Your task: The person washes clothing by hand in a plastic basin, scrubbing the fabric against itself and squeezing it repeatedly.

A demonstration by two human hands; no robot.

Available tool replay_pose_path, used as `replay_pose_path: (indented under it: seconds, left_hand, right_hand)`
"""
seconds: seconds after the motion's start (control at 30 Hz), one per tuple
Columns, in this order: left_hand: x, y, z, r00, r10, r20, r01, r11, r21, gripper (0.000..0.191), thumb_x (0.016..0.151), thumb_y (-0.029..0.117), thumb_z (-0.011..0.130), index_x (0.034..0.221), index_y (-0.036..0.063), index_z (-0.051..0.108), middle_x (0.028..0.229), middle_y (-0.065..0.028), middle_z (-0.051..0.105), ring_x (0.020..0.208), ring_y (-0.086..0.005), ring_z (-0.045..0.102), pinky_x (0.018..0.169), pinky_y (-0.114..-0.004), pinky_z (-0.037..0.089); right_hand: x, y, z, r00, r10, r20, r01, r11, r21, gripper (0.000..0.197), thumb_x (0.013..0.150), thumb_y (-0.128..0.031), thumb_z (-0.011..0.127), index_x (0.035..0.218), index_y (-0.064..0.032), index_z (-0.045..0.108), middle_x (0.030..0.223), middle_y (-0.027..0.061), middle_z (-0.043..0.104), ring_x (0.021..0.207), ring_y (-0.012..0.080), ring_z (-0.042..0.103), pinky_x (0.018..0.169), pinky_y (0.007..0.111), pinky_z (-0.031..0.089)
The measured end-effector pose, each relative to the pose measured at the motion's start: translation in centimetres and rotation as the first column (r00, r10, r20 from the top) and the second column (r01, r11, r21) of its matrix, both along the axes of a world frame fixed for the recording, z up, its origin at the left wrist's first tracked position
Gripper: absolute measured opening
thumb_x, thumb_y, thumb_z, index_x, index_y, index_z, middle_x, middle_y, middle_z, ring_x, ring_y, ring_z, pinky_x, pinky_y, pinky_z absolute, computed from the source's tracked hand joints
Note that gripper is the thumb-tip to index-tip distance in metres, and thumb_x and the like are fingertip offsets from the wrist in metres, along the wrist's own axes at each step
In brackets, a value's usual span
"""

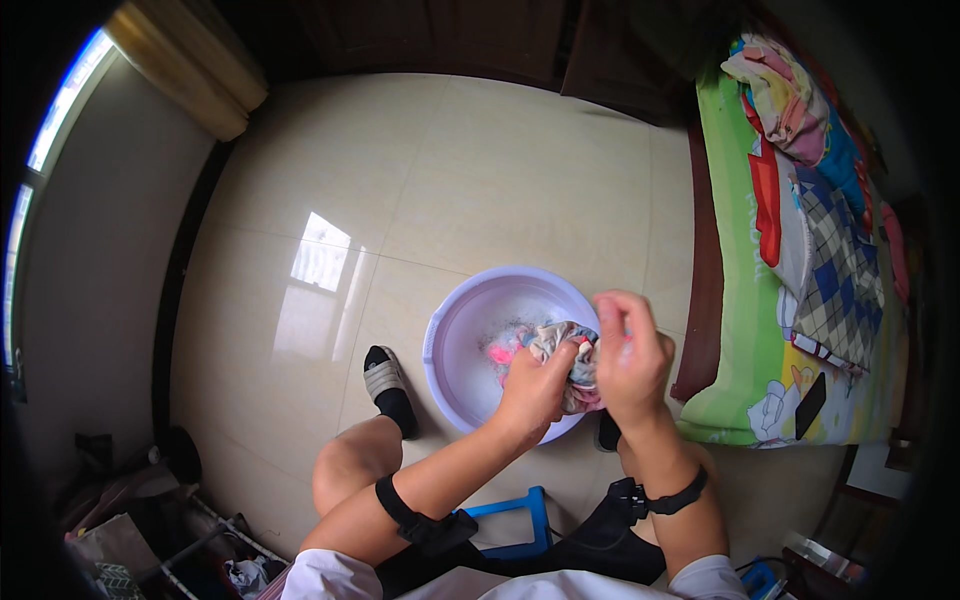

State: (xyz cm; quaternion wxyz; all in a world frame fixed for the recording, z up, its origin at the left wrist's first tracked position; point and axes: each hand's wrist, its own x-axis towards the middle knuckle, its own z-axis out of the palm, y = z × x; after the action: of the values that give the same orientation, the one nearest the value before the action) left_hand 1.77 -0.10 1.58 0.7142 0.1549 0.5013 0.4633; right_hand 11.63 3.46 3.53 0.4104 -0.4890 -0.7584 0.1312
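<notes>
My left hand (534, 390) grips a wet, bunched cloth (556, 341) patterned in grey, blue and pink, thumb on top. It is held over the right side of a lavender plastic basin (436, 375). Right beside the cloth, my right hand (636, 360) is raised at the basin's right rim with its fingers curled. Motion blurs it, and I cannot tell whether it holds part of the cloth. Sudsy water (484, 386) lies in the basin, with dark specks and a bright pink patch of fabric (501, 354) near the cloth.
Beneath me is a blue plastic stool (538, 517). A slippered foot (386, 379) rests left of the basin on the tiled floor (517, 180). To the right, a bed (739, 300) bears folded clothes (836, 262) and a dark phone-like slab (811, 406). A cluttered rack (217, 529) stands lower left.
</notes>
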Motion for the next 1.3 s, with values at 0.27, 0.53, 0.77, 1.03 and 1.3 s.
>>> replay_pose_path:
  seconds: [0.27, 0.53, 0.77, 1.03, 1.3]
  left_hand:
    - [0.0, 0.0, 0.7, 0.997, 0.052, 0.065, -0.051, 0.999, -0.014, 0.017, 0.085, 0.018, 0.045, 0.091, 0.0029, 0.051, 0.078, -0.0060, 0.056, 0.065, -0.0107, 0.053, 0.048, -0.024, 0.043]
    - [0.0, 0.4, 0.3, 0.991, 0.112, 0.077, -0.118, 0.990, 0.075, 0.017, 0.084, 0.016, 0.042, 0.090, 0.0026, 0.052, 0.073, -0.0040, 0.055, 0.062, -0.0105, 0.052, 0.046, -0.024, 0.042]
    - [-0.2, -0.1, -0.4, 1.000, 0.023, 0.004, -0.023, 0.999, 0.032, 0.018, 0.085, 0.018, 0.044, 0.090, 0.0026, 0.052, 0.072, -0.0024, 0.054, 0.066, -0.0102, 0.052, 0.053, -0.025, 0.043]
    - [-1.0, 0.8, 1.1, 0.989, 0.131, 0.062, -0.132, 0.991, 0.010, 0.019, 0.083, 0.020, 0.047, 0.081, 0.0029, 0.054, 0.065, -0.0024, 0.052, 0.052, -0.0093, 0.047, 0.043, -0.025, 0.037]
    - [-1.6, 0.2, 0.7, 0.995, -0.072, 0.071, 0.072, 0.997, 0.006, 0.022, 0.086, 0.022, 0.045, 0.089, 0.0021, 0.053, 0.078, -0.0048, 0.056, 0.068, -0.0128, 0.055, 0.053, -0.026, 0.046]
  right_hand:
    - [-0.6, -1.9, -0.1, 0.979, 0.198, 0.058, -0.202, 0.975, 0.088, 0.006, 0.077, 0.001, 0.054, 0.082, 0.0004, 0.055, 0.064, 0.0112, 0.059, 0.052, 0.0275, 0.058, 0.049, 0.032, 0.047]
    - [-0.7, -1.9, -1.1, 0.976, 0.218, -0.010, -0.211, 0.952, 0.221, 0.013, 0.071, -0.001, 0.060, 0.083, -0.0036, 0.056, 0.061, 0.0078, 0.057, 0.049, 0.0221, 0.056, 0.045, 0.029, 0.045]
    - [0.0, 0.2, -0.2, 0.994, -0.103, -0.032, 0.103, 0.995, -0.001, 0.006, 0.078, -0.003, 0.055, 0.084, -0.0038, 0.054, 0.064, 0.0117, 0.058, 0.053, 0.0278, 0.058, 0.046, 0.033, 0.046]
    - [-1.3, -2.8, -0.3, 0.947, 0.316, 0.055, -0.321, 0.934, 0.157, 0.012, 0.071, 0.000, 0.060, 0.082, -0.0003, 0.056, 0.064, 0.0105, 0.058, 0.050, 0.0234, 0.057, 0.046, 0.031, 0.045]
    - [-1.0, -1.5, -0.4, 0.985, 0.169, -0.023, -0.164, 0.975, 0.153, 0.014, 0.070, 0.000, 0.061, 0.082, -0.0035, 0.057, 0.061, 0.0078, 0.057, 0.050, 0.0221, 0.057, 0.044, 0.030, 0.045]
